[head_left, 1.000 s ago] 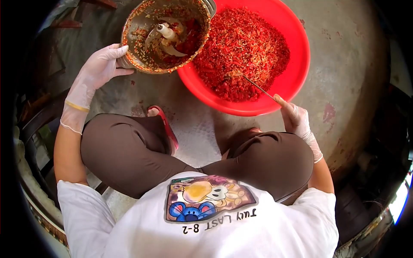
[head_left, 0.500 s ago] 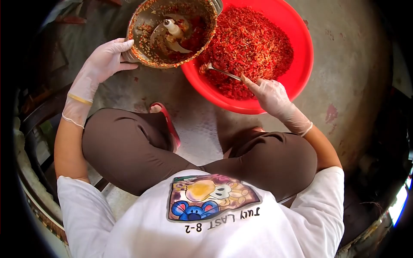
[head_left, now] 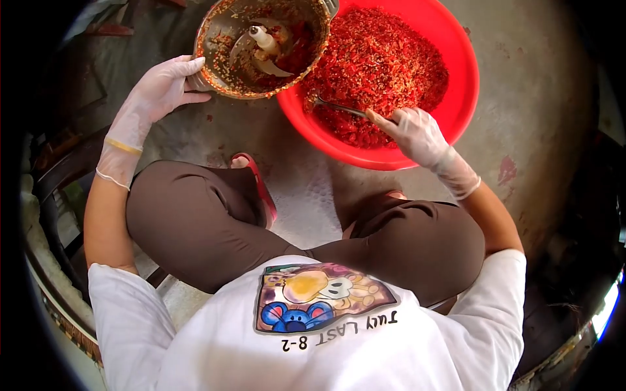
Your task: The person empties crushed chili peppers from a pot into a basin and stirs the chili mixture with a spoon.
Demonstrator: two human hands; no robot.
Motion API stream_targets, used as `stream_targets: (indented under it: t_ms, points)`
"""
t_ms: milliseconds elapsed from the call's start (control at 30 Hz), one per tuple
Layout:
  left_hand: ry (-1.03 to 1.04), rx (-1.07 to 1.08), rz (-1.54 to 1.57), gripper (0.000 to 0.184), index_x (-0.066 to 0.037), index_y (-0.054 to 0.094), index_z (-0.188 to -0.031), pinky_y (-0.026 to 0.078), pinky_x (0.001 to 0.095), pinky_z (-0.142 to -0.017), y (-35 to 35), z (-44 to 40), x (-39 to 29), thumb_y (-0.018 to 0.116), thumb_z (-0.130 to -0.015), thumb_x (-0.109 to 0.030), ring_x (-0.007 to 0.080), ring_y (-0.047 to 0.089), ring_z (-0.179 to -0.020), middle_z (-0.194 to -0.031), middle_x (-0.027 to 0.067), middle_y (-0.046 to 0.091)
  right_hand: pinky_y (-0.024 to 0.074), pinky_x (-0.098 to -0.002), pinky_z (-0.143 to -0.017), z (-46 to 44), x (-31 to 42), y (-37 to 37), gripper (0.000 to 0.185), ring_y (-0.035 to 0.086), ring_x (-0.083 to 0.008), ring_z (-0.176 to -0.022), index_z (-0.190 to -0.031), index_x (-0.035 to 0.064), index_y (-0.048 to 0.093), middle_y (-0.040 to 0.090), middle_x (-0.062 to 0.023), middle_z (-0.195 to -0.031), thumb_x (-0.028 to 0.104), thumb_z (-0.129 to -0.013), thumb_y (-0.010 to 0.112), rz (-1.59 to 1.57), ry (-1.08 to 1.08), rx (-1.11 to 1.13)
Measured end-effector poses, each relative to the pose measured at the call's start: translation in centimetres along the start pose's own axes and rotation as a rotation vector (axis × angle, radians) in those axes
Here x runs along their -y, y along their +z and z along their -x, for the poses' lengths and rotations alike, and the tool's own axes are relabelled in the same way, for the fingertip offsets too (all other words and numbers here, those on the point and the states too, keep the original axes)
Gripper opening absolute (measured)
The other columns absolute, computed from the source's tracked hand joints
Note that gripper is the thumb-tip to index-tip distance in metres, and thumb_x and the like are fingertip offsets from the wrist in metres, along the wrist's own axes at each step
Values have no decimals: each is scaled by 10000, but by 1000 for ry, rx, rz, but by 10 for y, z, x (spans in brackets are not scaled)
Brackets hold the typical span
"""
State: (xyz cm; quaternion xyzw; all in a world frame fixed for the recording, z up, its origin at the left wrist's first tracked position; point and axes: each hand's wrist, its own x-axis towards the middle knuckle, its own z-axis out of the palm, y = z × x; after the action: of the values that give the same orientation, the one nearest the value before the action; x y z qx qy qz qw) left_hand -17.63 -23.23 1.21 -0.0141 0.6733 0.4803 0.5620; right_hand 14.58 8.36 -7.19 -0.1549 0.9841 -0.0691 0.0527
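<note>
My left hand [head_left: 160, 88], in a clear glove, grips the side handle of a metal chopper bowl [head_left: 259, 94]. The bowl leans toward me, its curved blade [head_left: 270, 67] and white hub [head_left: 261, 38] showing inside, with yellowish and red bits stuck to the wall. Over the near edge of a red plastic basin, my gloved right hand [head_left: 418, 135] is closed around the handle of a metal spoon [head_left: 343, 107]. The spoon's head rests at the chopped red peppers [head_left: 385, 62] heaped in the basin [head_left: 464, 78]; its tip is hard to make out.
Concrete floor [head_left: 521, 98] with reddish stains lies around the basin. My knees and a foot in a red sandal [head_left: 262, 189] are close below the bowl. Dark chair-like framework [head_left: 59, 173] stands at the left.
My right hand has shifted slightly right, and the spoon's head now sits lower against the peppers, less visible than before. The left hand keeps its hold on the bowl.
</note>
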Motion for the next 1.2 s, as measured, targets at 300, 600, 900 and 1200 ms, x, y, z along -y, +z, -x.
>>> stream_targets:
  t_ms: [300, 600, 900, 1200]
  points:
    - [29, -56, -17, 249, -79, 561, -1066, 425, 471, -965, 9, 0, 0, 564, -925, -285, 139, 577, -936, -973, 20, 619, 468, -353, -582, 16, -12, 0, 579, 544, -199, -657, -1360, 135, 455, 487, -53, -739, 79, -787, 512, 26, -119, 134]
    - [11, -26, -2, 299, -67, 545, -1143, 399, 478, -992, 3, -2, 1, 554, -929, -276, 137, 567, -974, -1056, 23, 608, 450, -377, -503, 95, 3, -3, 621, 504, -257, -536, -1316, 133, 520, 450, -74, -615, -6, -713, 560, -291, 135, 44]
    - [4, -5, -4, 320, -72, 540, -1170, 392, 475, -993, 2, -1, 2, 553, -931, -286, 159, 565, -1038, -1127, 44, 603, 488, -360, -559, 123, 21, 6, 559, 582, -273, -616, -1315, 201, 521, 557, -74, -699, -9, -798, 560, -675, 420, -121]
    - [1, -10, -13, 343, -93, 506, -1221, 385, 462, -984, 4, 0, 3, 546, -942, -289, 163, 556, -1065, -1173, 40, 589, 496, -357, -600, 131, 31, 13, 541, 581, -285, -621, -1275, 228, 560, 582, -102, -715, -9, -789, 572, -601, 558, 10]
